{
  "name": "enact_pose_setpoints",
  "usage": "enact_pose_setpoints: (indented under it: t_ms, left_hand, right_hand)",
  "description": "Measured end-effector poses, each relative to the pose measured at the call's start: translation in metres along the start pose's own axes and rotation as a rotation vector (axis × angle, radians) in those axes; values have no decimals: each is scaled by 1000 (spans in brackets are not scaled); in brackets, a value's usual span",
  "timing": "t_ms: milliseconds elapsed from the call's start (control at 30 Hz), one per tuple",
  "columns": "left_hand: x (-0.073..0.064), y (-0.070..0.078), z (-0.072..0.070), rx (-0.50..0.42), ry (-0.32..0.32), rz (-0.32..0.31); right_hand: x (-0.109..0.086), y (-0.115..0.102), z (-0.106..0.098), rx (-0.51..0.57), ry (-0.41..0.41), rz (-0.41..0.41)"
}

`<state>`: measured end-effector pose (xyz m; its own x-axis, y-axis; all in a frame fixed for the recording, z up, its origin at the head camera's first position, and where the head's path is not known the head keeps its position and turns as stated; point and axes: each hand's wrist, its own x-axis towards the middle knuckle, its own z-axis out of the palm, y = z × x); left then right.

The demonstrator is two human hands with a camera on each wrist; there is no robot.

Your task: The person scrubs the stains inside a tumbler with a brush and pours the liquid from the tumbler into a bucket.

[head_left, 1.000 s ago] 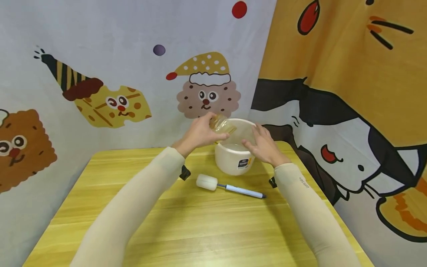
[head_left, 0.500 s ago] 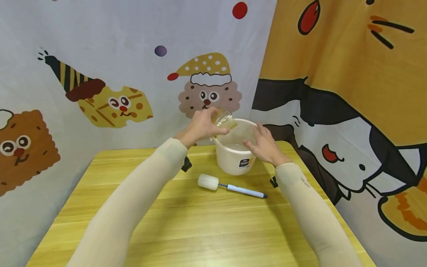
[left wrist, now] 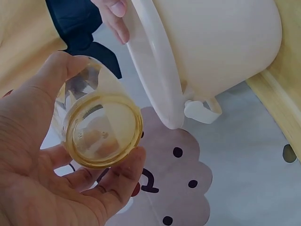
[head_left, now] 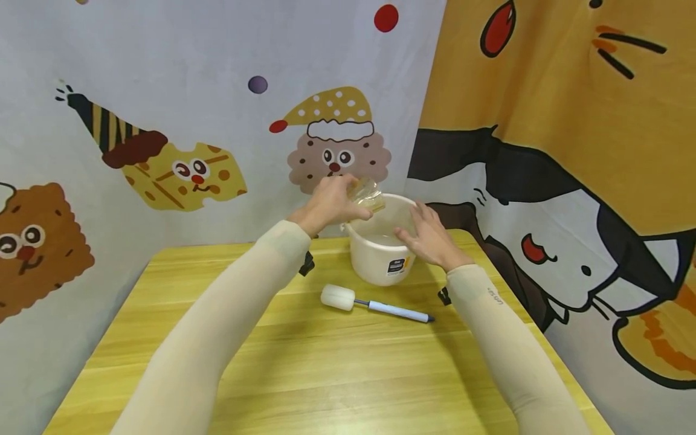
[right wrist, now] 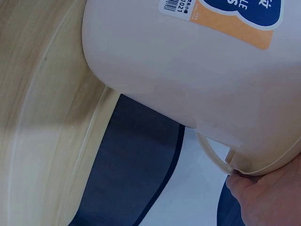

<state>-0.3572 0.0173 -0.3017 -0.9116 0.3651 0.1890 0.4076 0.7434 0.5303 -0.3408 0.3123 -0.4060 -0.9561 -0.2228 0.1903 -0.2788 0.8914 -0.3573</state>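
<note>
In the head view my left hand (head_left: 330, 205) holds a clear yellowish glass cup (head_left: 367, 194), tilted with its mouth toward the white bucket (head_left: 375, 260). The left wrist view shows the thumb and fingers curled round the cup (left wrist: 103, 127), its round base facing the camera. My right hand (head_left: 432, 238) grips the bucket's right rim, its thumb over the near edge. In the right wrist view only part of that hand (right wrist: 273, 197) shows, against the rim by the handle joint. Whether liquid is in the cup or bucket, I cannot tell.
A sponge brush with a white head (head_left: 338, 298) and a pale blue handle (head_left: 399, 311) lies in front of the bucket. The wooden table (head_left: 304, 374) meets cartoon-printed cloth (head_left: 206, 48) at the back and right.
My left hand has risen slightly and shifted a little right, with the cup still tilted at the bucket's rim. The right hand, bucket and brush keep their places.
</note>
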Motion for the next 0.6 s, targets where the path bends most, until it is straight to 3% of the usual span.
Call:
enact_pose_setpoints:
  t_ms: [600]
  left_hand:
    - [3,11,-3,169,-2,72]
  right_hand:
    - [0,0,0,9,5,-7]
